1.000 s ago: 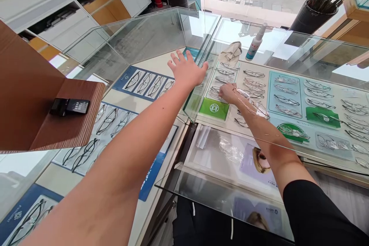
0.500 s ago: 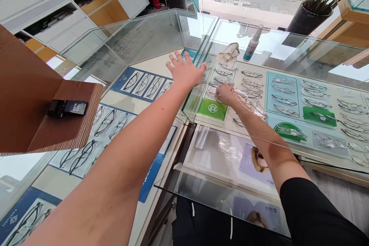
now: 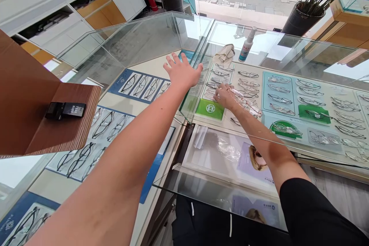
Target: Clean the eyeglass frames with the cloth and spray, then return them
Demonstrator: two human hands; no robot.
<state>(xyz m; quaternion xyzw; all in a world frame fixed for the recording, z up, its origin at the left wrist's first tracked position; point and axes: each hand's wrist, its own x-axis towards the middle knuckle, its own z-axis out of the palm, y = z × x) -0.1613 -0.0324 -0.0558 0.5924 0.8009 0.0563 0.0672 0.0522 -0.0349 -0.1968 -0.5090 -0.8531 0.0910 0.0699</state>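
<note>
My left hand (image 3: 184, 73) is spread open over the glass at the corner where the two display cases meet, with nothing in it. My right hand (image 3: 225, 96) reaches into the right case, its fingers curled down at the near end of a column of eyeglasses (image 3: 221, 72). Pink-rimmed eyeglasses (image 3: 248, 104) lie along that hand and wrist; the fingertips' exact hold on them is hidden. Just below the hand is a green card (image 3: 210, 109) with a white emblem. More eyeglasses (image 3: 281, 99) lie in rows on a pale blue board to the right.
A spray bottle (image 3: 247, 45) and a crumpled cloth (image 3: 225, 54) sit beyond the eyeglasses. A brown folded stand (image 3: 62, 123) holds a small black item at left. An open drawer (image 3: 213, 153) with a plastic bag is below. Glass edges surround my arms.
The whole view has shifted slightly, with things appearing a little further left. Both hands keep nearly the same pose and place over the cases.
</note>
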